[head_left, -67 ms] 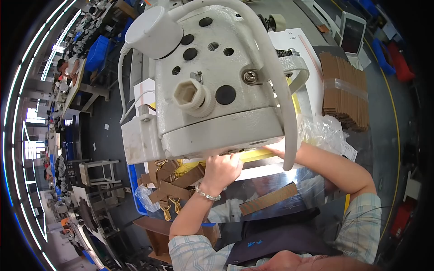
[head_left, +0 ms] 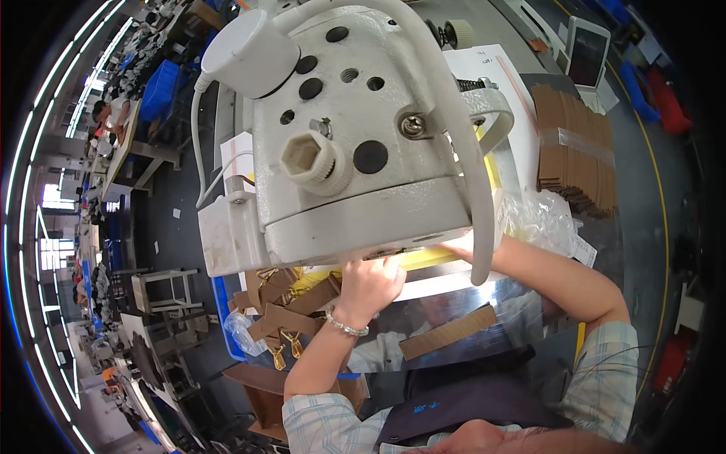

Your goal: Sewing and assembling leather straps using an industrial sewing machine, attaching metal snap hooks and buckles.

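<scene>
1. My L hand (head_left: 370, 287): knuckles up, fingers curled, tips hidden under near edge of white machine head (head_left: 355, 113); can't tell if pinching anything. Forearm points to approx 1 o'clock.
2. My R hand (head_left: 463, 244): at 2 from L, wrist behind white hose (head_left: 484, 212), fingers hidden, can't tell if spread or closed. Elbow bent, forearm aims at 10.
3. Machine head: at 12, just past both hands.
4. Brown straps (head_left: 283, 321) w/ gold clips (head_left: 295, 348): at 9 from L hand, near.
5. Loose brown strip (head_left: 446, 333): at 4.
6. Bundled brown strips (head_left: 575, 170): at 2, well apart.
</scene>
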Demonstrator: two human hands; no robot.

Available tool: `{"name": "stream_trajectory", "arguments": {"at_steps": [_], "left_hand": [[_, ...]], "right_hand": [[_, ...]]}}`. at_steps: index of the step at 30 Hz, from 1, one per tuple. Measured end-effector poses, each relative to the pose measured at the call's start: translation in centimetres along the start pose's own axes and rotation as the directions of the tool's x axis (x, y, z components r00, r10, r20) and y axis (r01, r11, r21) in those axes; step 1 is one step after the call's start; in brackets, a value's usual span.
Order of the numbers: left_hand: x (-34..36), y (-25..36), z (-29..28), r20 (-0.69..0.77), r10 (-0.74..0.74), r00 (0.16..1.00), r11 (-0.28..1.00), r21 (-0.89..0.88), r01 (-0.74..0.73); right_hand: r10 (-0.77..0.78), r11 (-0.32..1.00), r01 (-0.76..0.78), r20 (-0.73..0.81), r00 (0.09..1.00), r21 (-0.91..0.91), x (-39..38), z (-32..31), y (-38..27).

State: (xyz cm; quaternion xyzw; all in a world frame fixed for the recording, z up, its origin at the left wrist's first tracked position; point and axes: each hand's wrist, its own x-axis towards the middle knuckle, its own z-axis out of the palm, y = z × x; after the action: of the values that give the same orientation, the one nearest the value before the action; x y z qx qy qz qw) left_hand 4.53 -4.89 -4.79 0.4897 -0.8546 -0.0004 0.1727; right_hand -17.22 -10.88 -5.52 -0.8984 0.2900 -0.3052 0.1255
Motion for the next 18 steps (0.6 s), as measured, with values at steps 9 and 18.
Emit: {"name": "stream_trajectory", "arguments": {"at_steps": [9,18], "left_hand": [[1.4,1.1,-1.1,-0.033,-0.026,0.999,1.000,-0.002,0.026],[1.8,0.7,-1.0,-0.054,0.037,0.998,0.997,0.064,-0.033]], "right_hand": [[0.183,0.921,-0.208,0.106,0.977,0.329,0.3,-0.4,0.1],[0.183,0.946,-0.153,-0.080,0.980,0.285,0.8,-1.1,-0.4]]}}
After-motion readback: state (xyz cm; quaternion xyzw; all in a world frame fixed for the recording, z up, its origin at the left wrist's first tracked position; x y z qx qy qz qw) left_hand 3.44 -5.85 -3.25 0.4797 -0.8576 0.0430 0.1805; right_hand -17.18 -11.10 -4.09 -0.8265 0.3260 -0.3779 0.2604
